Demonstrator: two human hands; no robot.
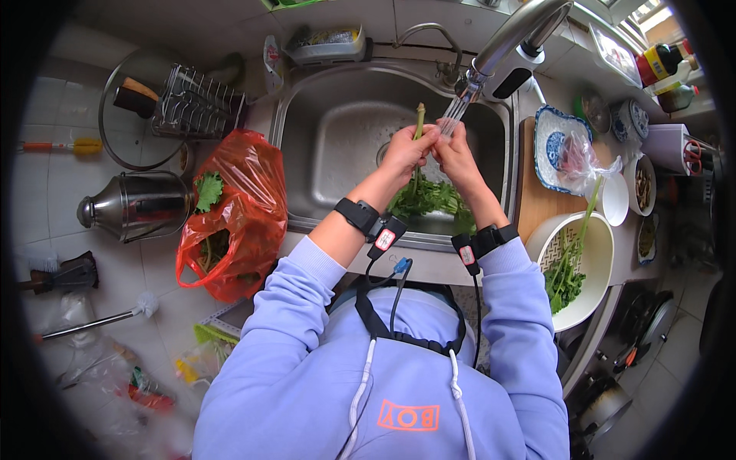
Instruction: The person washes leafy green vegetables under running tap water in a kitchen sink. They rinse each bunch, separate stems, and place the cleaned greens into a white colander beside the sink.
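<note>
My left hand (407, 150) grips the pale green stem (420, 117) of a leafy vegetable over the metal sink (339, 155). The root end points up, and the leaves (431, 198) hang down in the basin below my wrists. My right hand (458, 154) is close against the left, its fingertips in the stream of water (454, 109) falling from the faucet (506, 40). Its fingers are bent inward, and whether they pinch part of the stem is hidden.
A red plastic bag (247, 190) with greens stands left of the sink. On the right, a cream colander (601, 287) holds a leafy stalk beside a wooden board (532, 201), a blue-patterned dish (543, 149) and a white bowl (614, 201). A steel kettle (138, 206) sits far left.
</note>
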